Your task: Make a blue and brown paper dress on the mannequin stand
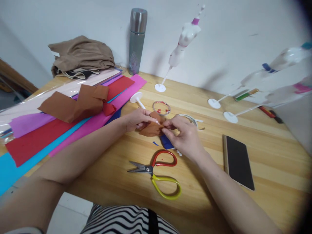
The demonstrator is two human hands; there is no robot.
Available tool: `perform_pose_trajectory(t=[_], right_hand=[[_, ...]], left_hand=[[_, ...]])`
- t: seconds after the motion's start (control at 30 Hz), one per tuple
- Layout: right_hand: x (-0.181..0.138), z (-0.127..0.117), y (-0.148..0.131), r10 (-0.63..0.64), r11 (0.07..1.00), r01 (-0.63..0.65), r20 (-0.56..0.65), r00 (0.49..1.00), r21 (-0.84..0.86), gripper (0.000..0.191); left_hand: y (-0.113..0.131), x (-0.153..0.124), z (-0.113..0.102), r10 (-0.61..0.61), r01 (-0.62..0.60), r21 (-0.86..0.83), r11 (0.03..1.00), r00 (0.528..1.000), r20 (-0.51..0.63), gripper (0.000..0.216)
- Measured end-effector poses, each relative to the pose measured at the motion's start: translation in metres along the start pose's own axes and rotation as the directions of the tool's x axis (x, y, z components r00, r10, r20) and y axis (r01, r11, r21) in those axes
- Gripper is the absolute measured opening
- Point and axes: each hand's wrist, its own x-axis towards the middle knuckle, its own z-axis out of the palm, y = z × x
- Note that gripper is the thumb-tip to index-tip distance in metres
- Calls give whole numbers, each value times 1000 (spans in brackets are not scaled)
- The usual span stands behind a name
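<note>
Brown crepe scrap (pixel 150 129) pinched at mid-table between my left hand (pixel 135 120) and right hand (pixel 184 136), fingertips of both gripping it. Looks cut to size; shaping underway. Scissors (pixel 156 174) lie just in front, untouched. Mini mannequin (pixel 184 37) bare.

Both hands (pixel 136 119) (pixel 182 136) on brown paper scrap (pixel 151 129)

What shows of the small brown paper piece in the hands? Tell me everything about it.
The brown paper piece is small, thin and matte, like crepe paper, creased and folded on itself into an irregular shape. The left hand pinches its upper left part, the right hand its right edge, holding it close to the wooden table. A blue scrap lies just beside its right end.
</note>
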Motion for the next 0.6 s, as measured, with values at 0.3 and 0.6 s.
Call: perform_pose_trajectory(t=[0.3, 0.6], right_hand=[[6, 2, -2, 52, 998, -54, 48, 997, 41, 5], [14, 3, 1, 115, 988, -125, 106, 988, 89, 15]], left_hand=[[1, -2, -1, 27, -26, -28, 999, 999, 28, 18], [-2, 1, -2, 39, -36, -49, 998, 997, 69, 28]])
